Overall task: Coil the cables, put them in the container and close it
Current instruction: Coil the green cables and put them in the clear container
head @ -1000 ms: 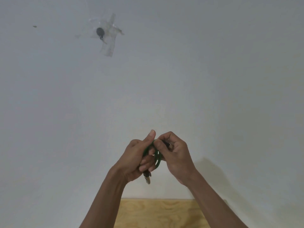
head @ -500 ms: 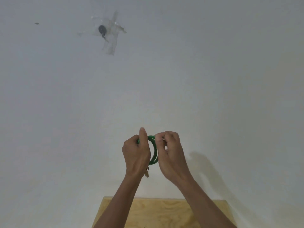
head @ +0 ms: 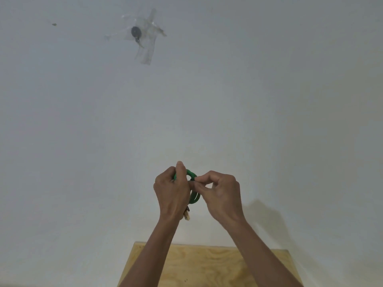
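Observation:
A green cable [head: 194, 197] is wound into a small coil and held up in front of a white wall. My left hand [head: 172, 193] grips the coil's left side, thumb pointing up over its top. A pale plug end [head: 187, 216] of the cable hangs out below that hand. My right hand [head: 220, 193] pinches the coil's upper right part between thumb and forefinger. No container is in view.
A light plywood tabletop [head: 207, 266] shows at the bottom, under my forearms. High on the white wall, clear tape holds a small dark object [head: 136, 32].
My right hand has slid a little to the right, from wrapping the coil to pinching its edge. The view has shifted slightly, and the coil shows more between the hands.

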Demonstrator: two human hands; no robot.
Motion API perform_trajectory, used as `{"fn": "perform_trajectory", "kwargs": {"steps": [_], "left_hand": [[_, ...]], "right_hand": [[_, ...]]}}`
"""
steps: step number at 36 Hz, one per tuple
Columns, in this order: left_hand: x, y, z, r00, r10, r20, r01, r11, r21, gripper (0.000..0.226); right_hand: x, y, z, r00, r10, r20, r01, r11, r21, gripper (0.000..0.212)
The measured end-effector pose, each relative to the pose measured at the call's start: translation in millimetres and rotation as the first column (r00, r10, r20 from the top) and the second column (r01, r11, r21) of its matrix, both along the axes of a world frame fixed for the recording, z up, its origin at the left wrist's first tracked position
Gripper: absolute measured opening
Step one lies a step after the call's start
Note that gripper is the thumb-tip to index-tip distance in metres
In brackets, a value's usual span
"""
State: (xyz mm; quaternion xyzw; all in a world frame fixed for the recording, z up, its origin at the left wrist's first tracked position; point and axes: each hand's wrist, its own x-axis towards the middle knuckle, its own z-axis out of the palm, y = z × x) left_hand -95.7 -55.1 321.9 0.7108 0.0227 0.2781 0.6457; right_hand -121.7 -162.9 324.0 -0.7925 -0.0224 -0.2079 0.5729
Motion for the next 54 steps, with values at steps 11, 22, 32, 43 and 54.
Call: {"fn": "perform_trajectory", "kwargs": {"steps": [11, 22, 32, 43, 54], "left_hand": [[-6, 5, -1, 0.988, -0.151, -0.042, 0.150, 0.989, -0.014, 0.053], [-8, -1, 0, 0.980, -0.197, -0.035, 0.199, 0.976, 0.091, 0.038], [-8, 15, -3, 0.931, -0.348, -0.110, 0.360, 0.925, 0.124, 0.025], [-3, 22, -14, 0.907, -0.387, -0.165, 0.408, 0.906, 0.118, 0.032], [-14, 13, -52, 0.962, -0.177, -0.209, 0.199, 0.976, 0.085, 0.047]], "right_hand": [[8, -6, -10, 0.982, 0.188, -0.021, -0.188, 0.982, 0.008, 0.017], [10, 4, -13, 0.987, -0.104, 0.126, 0.132, 0.963, -0.234, 0.035], [21, -22, -9, 0.965, 0.184, -0.185, -0.244, 0.890, -0.386, 0.005], [19, -40, -17, 0.919, 0.349, -0.184, -0.389, 0.878, -0.277, 0.016], [0, -19, -61, 0.974, 0.219, -0.061, -0.227, 0.935, -0.274, 0.028]]}}
